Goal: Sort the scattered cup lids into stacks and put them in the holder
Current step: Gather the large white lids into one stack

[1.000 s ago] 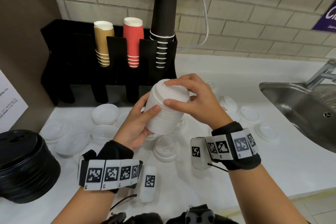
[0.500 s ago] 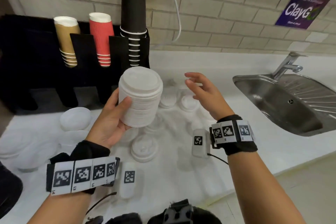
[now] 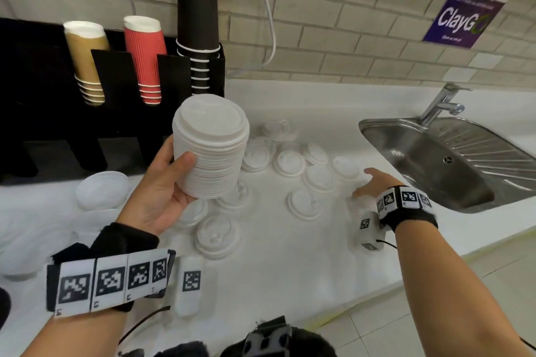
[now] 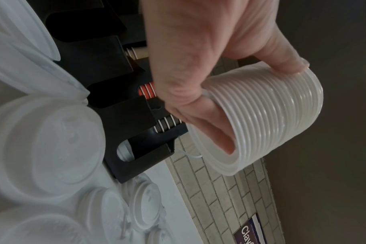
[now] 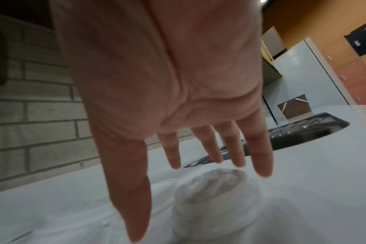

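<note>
- We note the lid stack [image 3: 210, 148] held off the counter [image 3: 290, 269], left hand [image 3: 162, 191] curled round it.
- Right hand [image 3: 374, 185] at 3 o'clock, fingers spread, holding nothing, above a loose lid [image 5: 217, 194].
- Holder [image 3: 43, 113] at 10 o'clock.

steel sink [image 3: 441, 159] (faucet [image 3: 442, 103] behind)
</note>
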A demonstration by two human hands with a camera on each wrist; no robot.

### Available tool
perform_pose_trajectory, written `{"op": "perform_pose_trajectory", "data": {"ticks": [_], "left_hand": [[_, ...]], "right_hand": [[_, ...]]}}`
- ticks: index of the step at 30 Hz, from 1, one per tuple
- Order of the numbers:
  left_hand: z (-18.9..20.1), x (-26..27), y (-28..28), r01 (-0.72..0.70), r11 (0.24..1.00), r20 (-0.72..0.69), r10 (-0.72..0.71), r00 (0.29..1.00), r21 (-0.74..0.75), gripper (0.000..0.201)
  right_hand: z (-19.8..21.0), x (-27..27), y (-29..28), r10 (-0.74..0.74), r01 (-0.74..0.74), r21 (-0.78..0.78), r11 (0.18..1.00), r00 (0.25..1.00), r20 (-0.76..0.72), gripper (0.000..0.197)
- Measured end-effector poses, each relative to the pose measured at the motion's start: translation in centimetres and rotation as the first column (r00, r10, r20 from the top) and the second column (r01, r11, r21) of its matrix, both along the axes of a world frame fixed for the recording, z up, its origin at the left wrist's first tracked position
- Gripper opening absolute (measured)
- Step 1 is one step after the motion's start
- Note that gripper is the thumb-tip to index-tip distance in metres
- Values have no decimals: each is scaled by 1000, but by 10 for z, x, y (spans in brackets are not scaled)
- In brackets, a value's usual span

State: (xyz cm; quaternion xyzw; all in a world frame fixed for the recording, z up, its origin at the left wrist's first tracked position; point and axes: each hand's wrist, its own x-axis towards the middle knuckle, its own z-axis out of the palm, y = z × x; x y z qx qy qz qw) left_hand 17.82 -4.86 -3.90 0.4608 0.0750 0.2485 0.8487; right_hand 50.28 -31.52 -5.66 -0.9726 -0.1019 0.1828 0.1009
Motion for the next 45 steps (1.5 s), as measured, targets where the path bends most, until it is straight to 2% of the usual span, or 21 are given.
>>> {"op": "perform_pose_trajectory", "data": {"ticks": [2, 5, 8, 11, 16, 20, 23, 25, 27, 28, 29, 31, 34, 36, 38, 40, 45], "left_hand": [[0, -1, 0, 4, 1000, 1, -4, 1000, 13, 98], [-1, -1, 1, 4, 1000, -4, -4, 1000, 20, 96], [-3, 0, 0, 6, 1000, -4, -6, 1000, 20, 92], [-4, 2, -3, 31, 999, 4, -31, 1000, 19, 84], [-4, 2, -5, 40, 999, -10, -40, 999, 6, 91], [-4, 0, -6, 42, 999, -13, -42, 999, 1, 94], [-4, -2, -6, 39, 999, -17, -39, 999, -3, 98], [-3, -3, -7, 39, 999, -22, -39, 999, -5, 100], [-3, -2, -9, 41, 999, -31, -42, 999, -8, 103], [-2, -2, -10, 43, 999, -37, -43, 998, -13, 105], [-2, -2, -12, 45, 999, -42, -45, 998, -20, 105], [-2, -1, -14, 43, 998, -50, -45, 998, -36, 108], [-2, 1, -17, 39, 998, -71, -42, 997, -44, 113], [-3, 2, -19, 42, 998, -88, -46, 995, -45, 117], [-5, 2, -20, 52, 998, -98, -56, 994, -44, 121], [-6, 2, -22, 64, 997, -106, -67, 992, -36, 119], [-10, 2, -23, 66, 998, -148, -64, 987, 9, 102]], "right_hand": [[2, 1, -5, 31, -32, -24, 999, 999, -25, 85], [12, 0, 0, 82, -85, -40, 996, 993, -81, 65], [17, -7, 19, 137, -134, 58, 989, 990, -46, 53], [12, -20, 45, 223, -219, 70, 973, 973, -65, 58], [-5, -32, 77, 308, -307, -99, 947, 952, -6, 67], [-9, -34, 86, 334, -328, -128, 936, 942, 32, 65], [3, -34, 86, 326, -319, -134, 938, 945, 34, 63], [18, -38, 83, 292, -291, -77, 954, 956, 2, 61], [35, -49, 80, 277, -268, 132, 954, 959, -56, 55], [44, -57, 79, 287, -256, 290, 922, 955, -71, 50], [52, -70, 79, 305, -242, 459, 855, 950, -67, 44], [67, -100, 81, 349, -225, 734, 640, 937, -17, 38], [81, -144, 89, 431, -266, 898, 352, 897, 97, 39], [85, -167, 97, 459, -299, 925, 234, 873, 166, 42], [85, -184, 104, 471, -343, 922, 181, 853, 225, 41], [82, -195, 108, 488, -370, 914, 167, 837, 249, 38], [77, -201, 108, 511, -478, 848, 230, 801, 313, 34]]}}
